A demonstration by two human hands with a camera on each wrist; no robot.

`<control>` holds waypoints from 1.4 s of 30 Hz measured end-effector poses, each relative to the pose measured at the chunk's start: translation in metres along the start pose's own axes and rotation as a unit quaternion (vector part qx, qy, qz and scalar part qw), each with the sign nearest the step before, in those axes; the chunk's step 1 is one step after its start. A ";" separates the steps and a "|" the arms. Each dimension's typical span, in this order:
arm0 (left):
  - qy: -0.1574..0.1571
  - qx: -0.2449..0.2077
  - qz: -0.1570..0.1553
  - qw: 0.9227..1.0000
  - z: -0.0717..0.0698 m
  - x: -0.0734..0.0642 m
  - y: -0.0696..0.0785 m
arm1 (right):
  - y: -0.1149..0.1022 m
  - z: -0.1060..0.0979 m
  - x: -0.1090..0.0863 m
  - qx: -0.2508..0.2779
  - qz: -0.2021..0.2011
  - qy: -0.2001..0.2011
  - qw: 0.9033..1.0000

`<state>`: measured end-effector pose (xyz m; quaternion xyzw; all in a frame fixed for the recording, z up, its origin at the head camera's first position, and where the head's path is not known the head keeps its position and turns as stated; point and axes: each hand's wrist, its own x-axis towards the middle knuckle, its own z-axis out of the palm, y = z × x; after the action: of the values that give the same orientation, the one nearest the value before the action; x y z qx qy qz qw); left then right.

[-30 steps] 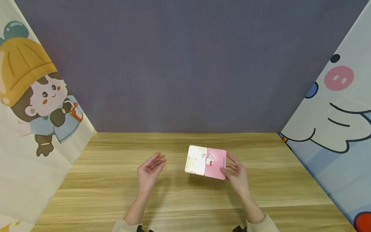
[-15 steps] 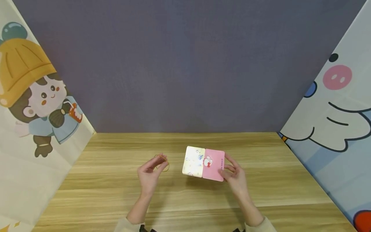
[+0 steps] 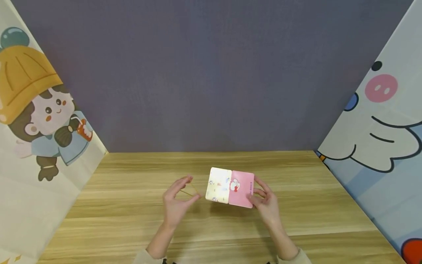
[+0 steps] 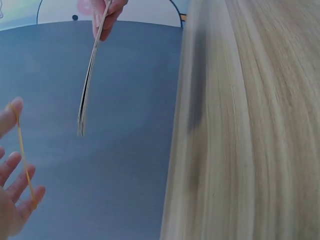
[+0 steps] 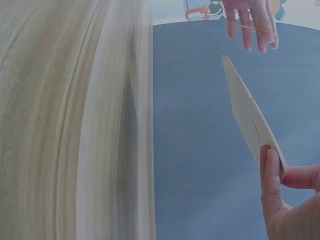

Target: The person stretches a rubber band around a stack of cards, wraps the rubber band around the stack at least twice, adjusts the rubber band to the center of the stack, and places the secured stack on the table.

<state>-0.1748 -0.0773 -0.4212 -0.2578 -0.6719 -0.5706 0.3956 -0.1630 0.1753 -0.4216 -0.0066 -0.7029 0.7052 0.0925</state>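
Observation:
A yellow rubber band is stretched between the thumb and fingertips of my left hand. Those fingers are extended and spread apart, with the band looped over them, as the left wrist view shows of the band. My right hand pinches a small booklet by its right edge, thumb on the near face. One half of the booklet is cream with small prints; the other is pink with a white rabbit. From the side, the booklet looks thin and layered, tilted above the table. The left thumb tip is close to its left edge.
A wooden table lies beneath both hands. Behind it rises a grey-blue partition. Cartoon-printed panels flank it, a child in a yellow hat on the left and a pink-snouted figure on the right.
My left hand has spread its thumb and fingers apart, stretching the rubber band that hung loose, and has moved right toward the booklet. The booklet has shifted slightly left in my right hand.

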 end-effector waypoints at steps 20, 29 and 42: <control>-0.208 0.217 -0.010 0.954 0.011 -0.002 0.008 | -0.002 0.005 -0.001 0.020 0.007 0.000 1.000; -0.238 0.228 -0.028 0.944 0.011 0.002 0.002 | -0.002 0.006 -0.001 0.021 0.014 -0.008 1.000; -0.253 0.224 -0.080 0.938 0.010 0.004 -0.008 | -0.002 0.011 -0.001 0.020 0.001 -0.024 1.000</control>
<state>-0.1859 -0.0702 -0.4224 -0.2438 -0.8784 -0.3513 0.2133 -0.1630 0.1641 -0.4202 0.0116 -0.6904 0.7194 0.0756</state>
